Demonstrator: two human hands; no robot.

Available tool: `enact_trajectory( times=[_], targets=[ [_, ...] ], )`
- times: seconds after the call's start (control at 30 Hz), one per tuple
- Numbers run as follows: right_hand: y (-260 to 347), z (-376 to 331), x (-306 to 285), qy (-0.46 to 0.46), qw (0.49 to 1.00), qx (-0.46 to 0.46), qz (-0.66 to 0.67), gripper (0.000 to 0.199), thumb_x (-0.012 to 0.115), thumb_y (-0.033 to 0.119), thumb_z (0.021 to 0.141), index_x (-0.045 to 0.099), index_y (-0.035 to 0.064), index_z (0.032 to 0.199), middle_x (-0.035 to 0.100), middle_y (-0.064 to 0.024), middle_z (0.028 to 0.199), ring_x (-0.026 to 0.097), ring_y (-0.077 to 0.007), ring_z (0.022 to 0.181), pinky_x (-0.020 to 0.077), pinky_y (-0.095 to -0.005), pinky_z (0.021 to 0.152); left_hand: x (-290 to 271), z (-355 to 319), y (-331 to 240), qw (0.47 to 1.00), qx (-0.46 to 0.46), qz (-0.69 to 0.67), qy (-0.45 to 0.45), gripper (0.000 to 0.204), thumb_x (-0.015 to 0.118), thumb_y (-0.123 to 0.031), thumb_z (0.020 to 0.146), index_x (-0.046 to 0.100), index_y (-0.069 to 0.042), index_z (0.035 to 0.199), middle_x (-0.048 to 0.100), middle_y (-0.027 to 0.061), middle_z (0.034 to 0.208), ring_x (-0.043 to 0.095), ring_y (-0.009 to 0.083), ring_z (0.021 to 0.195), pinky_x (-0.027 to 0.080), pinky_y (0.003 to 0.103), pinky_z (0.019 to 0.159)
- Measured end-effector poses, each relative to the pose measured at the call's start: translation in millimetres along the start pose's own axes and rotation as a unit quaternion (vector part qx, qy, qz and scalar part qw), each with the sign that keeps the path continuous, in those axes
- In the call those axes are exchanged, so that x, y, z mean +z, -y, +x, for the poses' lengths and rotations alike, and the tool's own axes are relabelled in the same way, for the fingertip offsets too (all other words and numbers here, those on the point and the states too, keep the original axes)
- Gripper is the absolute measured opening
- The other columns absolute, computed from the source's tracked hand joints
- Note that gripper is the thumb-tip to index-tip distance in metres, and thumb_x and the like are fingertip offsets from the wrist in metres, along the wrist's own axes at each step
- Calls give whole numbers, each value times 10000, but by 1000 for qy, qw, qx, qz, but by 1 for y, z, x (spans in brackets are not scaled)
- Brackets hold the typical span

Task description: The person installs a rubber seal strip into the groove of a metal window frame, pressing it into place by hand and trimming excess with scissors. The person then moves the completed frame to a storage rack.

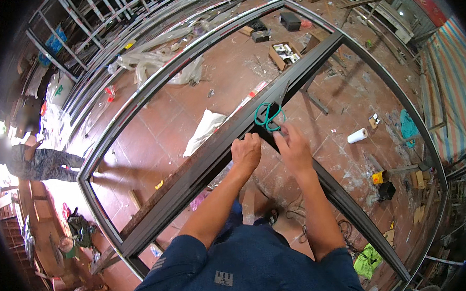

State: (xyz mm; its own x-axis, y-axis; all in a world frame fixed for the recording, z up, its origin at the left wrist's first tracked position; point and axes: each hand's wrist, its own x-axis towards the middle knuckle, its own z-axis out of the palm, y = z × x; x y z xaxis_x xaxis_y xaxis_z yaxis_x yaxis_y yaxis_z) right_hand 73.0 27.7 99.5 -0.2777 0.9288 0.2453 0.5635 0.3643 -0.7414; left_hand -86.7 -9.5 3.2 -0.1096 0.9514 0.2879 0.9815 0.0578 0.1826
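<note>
Dark metal bars form a large frame in front of me, where a long crossbar meets a second bar. At that junction my left hand is closed in a fist against the bar's near edge; what it grips, if anything, is hidden. Just right of it, my right hand has thumb and fingers drawn together, and anything between them is too small to make out. Scissors with teal handles rest on the crossbar just beyond both hands, blades pointing away. Right fingertips are close to the handles; contact is unclear.
Beyond the crossbar are an open box of parts and white sheeting. A white roll lies on the tiled floor at right. Another person stands at the far left. Metal lengths are stacked at the back left.
</note>
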Motion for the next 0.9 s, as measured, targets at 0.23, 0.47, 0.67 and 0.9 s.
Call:
enact_trajectory(
  times=[0.23,0.47,0.67,0.9],
  targets=[
    [-9,90,57,76,940,150,-298,575,644,580,945,709,64,1189,742,-230,1161,710,-410,1092,524,-549,951,3,1,0,1000,15,-6,-23,18,631,-125,880,628,-121,863,671,78,813,682,270,706,496,395,640],
    [-37,94,60,51,965,170,-191,460,585,461,999,748,32,1038,755,-255,1043,720,-441,976,533,-571,865,9,0,-3,999,6,-9,-35,30,627,-124,877,611,-114,854,658,74,808,688,253,719,502,393,668],
    [-39,-2,4,-17,915,229,331,211,692,229,991,715,47,1095,742,-108,982,703,-186,843,552,-349,697,-13,-9,-22,987,-104,-124,-11,164,624,-85,889,683,-39,1036,653,163,966,688,330,948,534,476,750],
    [-62,-196,-75,12,860,244,449,315,736,126,942,505,74,1151,708,-115,1017,554,-84,603,473,-239,530,49,-38,-44,789,-343,-497,-110,307,668,-88,976,680,21,1263,711,136,1024,720,250,843,579,370,756]
  ],
)
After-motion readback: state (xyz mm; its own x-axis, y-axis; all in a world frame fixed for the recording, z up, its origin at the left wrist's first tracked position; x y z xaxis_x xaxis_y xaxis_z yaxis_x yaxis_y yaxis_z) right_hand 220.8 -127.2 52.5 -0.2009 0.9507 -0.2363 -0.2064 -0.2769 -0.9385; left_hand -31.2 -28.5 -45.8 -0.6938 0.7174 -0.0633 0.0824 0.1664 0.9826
